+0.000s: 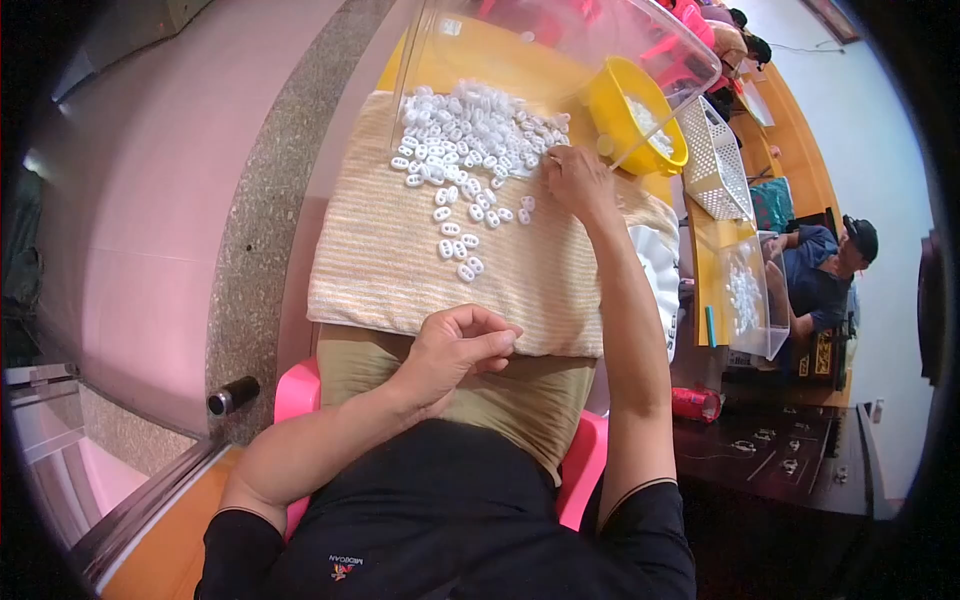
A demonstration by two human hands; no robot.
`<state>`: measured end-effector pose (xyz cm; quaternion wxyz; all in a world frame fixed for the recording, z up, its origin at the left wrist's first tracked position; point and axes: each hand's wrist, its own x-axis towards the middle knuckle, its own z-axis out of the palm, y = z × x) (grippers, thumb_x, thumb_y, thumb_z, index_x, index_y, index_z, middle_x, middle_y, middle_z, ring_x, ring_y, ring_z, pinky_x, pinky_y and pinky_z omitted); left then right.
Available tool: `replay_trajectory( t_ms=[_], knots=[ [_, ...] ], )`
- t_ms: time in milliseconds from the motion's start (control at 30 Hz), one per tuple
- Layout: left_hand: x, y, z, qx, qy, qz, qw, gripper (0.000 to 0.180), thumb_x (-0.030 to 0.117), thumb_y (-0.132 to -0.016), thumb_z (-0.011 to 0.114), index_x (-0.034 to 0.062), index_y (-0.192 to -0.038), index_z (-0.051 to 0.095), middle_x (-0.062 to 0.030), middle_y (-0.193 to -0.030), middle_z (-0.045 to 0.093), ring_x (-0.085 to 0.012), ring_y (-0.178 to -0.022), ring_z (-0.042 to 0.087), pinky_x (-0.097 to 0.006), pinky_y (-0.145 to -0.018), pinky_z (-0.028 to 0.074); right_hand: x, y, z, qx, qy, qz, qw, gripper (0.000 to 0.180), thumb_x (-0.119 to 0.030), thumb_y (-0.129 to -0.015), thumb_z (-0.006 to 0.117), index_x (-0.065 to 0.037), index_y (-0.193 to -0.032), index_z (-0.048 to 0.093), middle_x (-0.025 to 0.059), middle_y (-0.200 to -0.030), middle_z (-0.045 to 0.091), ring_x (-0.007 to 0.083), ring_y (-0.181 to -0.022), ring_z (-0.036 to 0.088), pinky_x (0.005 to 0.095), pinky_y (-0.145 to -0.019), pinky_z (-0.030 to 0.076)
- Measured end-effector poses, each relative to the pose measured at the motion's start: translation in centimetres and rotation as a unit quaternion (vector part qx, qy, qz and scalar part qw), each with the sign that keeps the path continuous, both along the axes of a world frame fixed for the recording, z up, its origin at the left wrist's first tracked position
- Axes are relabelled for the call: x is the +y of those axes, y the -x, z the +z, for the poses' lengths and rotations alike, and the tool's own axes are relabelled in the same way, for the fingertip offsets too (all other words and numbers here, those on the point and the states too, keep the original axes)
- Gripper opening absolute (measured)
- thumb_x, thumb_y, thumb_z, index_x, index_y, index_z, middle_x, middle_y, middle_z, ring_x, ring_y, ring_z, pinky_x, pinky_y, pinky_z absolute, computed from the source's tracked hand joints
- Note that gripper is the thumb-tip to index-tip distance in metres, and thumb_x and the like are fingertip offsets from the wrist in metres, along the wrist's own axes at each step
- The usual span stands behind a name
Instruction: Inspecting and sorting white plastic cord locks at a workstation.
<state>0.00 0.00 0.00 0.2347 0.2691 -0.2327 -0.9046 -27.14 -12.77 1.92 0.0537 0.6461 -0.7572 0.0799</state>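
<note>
A heap of small white plastic pieces, oval with two holes each [470, 130], lies on a striped beige towel [375, 270] before me. Several of them are scattered toward the near side of the towel. My right hand [580, 185] reaches to the right edge of the heap, fingers bent together and fingertips at the pieces; what they grip, if anything, is hidden. Over the towel's near edge, close to my lap, my left hand [455, 350] is closed in a pinch of thumb and forefinger. Anything between those fingertips is too small to make out.
A clear plastic bin [560, 60] stands over the heap's far side. Right of it are a yellow basin [610, 95] with white pieces and a white perforated basket [715, 160]. Another person [820, 265] sits at the right by a clear tray [770, 320].
</note>
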Motion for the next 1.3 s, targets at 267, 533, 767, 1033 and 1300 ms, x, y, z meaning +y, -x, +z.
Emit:
replay_trajectory(
  t_ms=[267,533,767,1033,1300],
  knots=[
    [-0.4,0.2,0.1,-0.007,0.008,-0.004,1.0,0.011,0.005,-0.086,0.066,0.0017,-0.096,0.062,-0.009,-0.099,0.067,-0.0107,-0.08,0.062,-0.025,-0.071,0.055,-0.8,1.3,-1.2,-0.044,0.061,-0.006,0.997,0.024,-0.028,-0.085,0.06,-0.013,-0.1,0.07,0.0163,-0.101,0.067,0.0326,-0.097,0.063,0.042,-0.085,0.049],
    [-0.3,0.1,0.1,-0.01,0.004,-0.002,1.0,0.011,0.005,-0.086,0.066,0.0024,-0.097,0.062,-0.0087,-0.099,0.067,-0.0107,-0.08,0.062,-0.025,-0.071,0.056,-1.6,-0.7,-0.2,-0.069,-0.005,-0.044,0.997,0.022,-0.029,-0.084,0.06,-0.011,-0.092,0.071,0.0154,-0.098,0.067,0.033,-0.093,0.064,0.0419,-0.08,0.05],
    [-0.3,0.1,0.1,-0.002,0.004,-0.006,1.0,0.01,0.005,-0.087,0.065,0.0028,-0.096,0.062,-0.009,-0.1,0.067,-0.0105,-0.08,0.062,-0.025,-0.071,0.056,0.2,0.3,-0.5,-0.057,0.094,0.04,0.993,0.017,-0.018,-0.084,0.059,-0.005,-0.082,0.069,0.0171,-0.079,0.067,0.0346,-0.077,0.065,0.0414,-0.068,0.049],
    [-0.4,-0.1,0.6,-0.011,-0.01,0.032,0.999,0.009,0.006,-0.088,0.064,0.0033,-0.096,0.06,-0.0075,-0.096,0.066,-0.0106,-0.078,0.063,-0.026,-0.07,0.057,10.0,-6.2,2.1,-0.523,-0.031,0.06,0.849,0.014,-0.007,-0.088,0.063,0.005,-0.095,0.066,0.0056,-0.078,0.066,0.0106,-0.069,0.062,0.0246,-0.062,0.051],
    [0.1,0.4,-0.1,0.009,0.034,0.053,0.998,0.016,0.007,-0.089,0.064,0.0027,-0.103,0.058,-0.0059,-0.09,0.066,-0.0125,-0.078,0.065,-0.025,-0.07,0.056,17.0,-9.6,1.7,-0.589,-0.028,0.08,0.803,0.012,-0.005,-0.089,0.064,0.005,-0.097,0.064,0.0052,-0.081,0.065,0.0085,-0.072,0.06,0.0227,-0.064,0.05]
  ],
)
